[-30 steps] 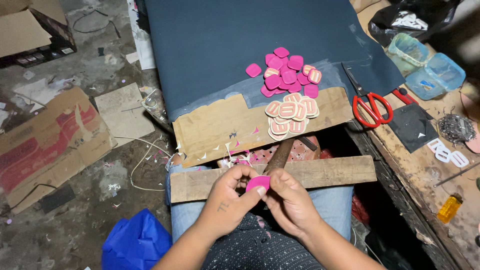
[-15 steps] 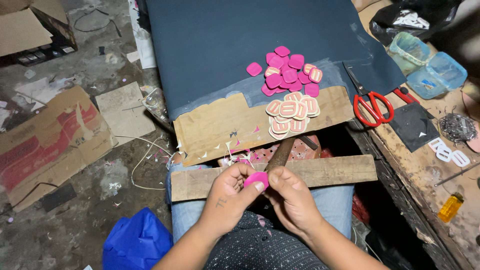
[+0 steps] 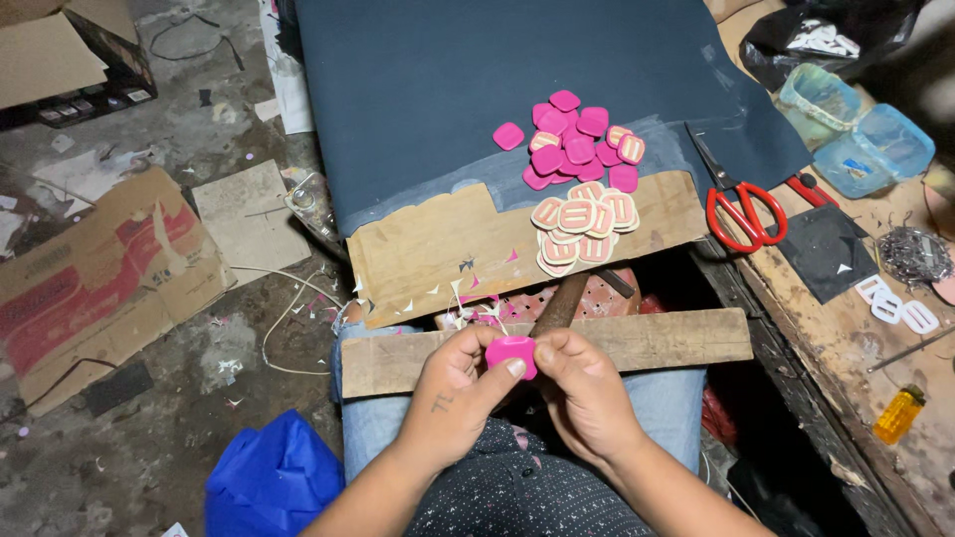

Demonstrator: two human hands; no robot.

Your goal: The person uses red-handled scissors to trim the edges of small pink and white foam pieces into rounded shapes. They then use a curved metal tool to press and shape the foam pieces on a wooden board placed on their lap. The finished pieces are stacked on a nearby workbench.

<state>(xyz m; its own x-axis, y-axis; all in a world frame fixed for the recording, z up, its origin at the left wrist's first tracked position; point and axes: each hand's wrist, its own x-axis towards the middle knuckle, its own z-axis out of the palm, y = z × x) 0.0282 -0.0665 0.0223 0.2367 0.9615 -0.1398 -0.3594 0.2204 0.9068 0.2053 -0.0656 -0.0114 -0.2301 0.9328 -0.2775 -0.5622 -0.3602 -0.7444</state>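
We hold the pink patch point(image 3: 511, 355) pinched between our left hand point(image 3: 453, 388) and right hand point(image 3: 585, 390), above the wooden plank point(image 3: 647, 338) across our lap. It appears light, thin and flexible; we judge gripping at its edges safest.

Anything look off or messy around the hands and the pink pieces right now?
Nothing damaged. Both hands, left hand and right hand, pinch one pink piece over the wooden plank. Small offcut scraps litter the cardboard edge, and the pink pile lies loose, not stacked. Red scissors lie open.
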